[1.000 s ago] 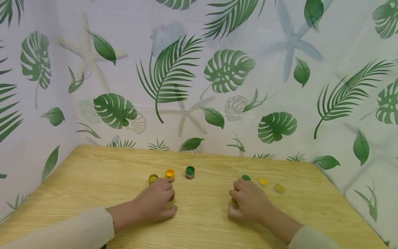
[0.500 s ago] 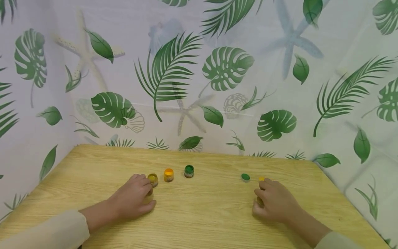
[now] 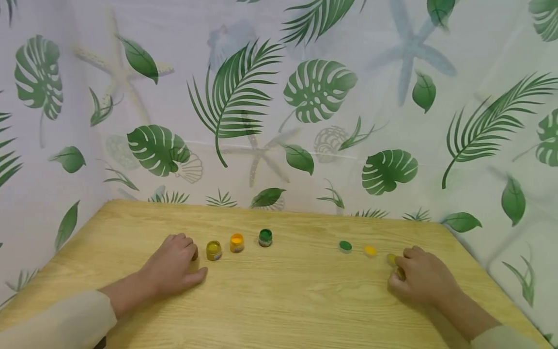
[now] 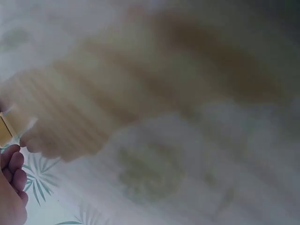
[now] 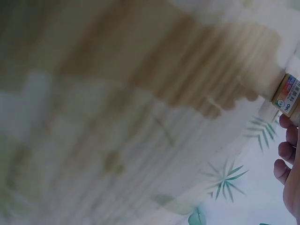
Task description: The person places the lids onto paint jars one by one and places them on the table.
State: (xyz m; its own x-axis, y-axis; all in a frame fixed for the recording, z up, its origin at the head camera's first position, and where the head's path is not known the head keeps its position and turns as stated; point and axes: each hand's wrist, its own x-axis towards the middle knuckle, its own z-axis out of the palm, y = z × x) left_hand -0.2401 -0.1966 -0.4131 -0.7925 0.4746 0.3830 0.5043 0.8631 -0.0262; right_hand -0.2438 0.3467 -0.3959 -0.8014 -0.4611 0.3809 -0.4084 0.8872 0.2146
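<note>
In the head view my left hand (image 3: 170, 266) lies at the left of the jars, fingers curled down and thumb stretched out. The back of the hand hides most of what it grips; in the left wrist view a gold paint jar (image 4: 5, 131) shows beside its fingers. My right hand (image 3: 423, 276) pinches a small gold piece, lid-sized and largely covered, close to the olive lid (image 3: 391, 259). A labelled gold paint jar (image 5: 287, 96) appears at the edge of the right wrist view. Three uncapped jars stand in a slanted row: olive (image 3: 213, 251), orange (image 3: 237, 243) and green (image 3: 265, 238).
A green lid (image 3: 345, 246) and a yellow lid (image 3: 370, 250) lie on the right part of the wooden table (image 3: 279, 300). Behind the table hangs a leaf-patterned cloth (image 3: 261, 97). Much of both wrist views is blurred.
My hands have moved apart: the left one leftward past the olive jar, the right one rightward past the green and yellow lids to the olive lid. The jars and lids stay put.
</note>
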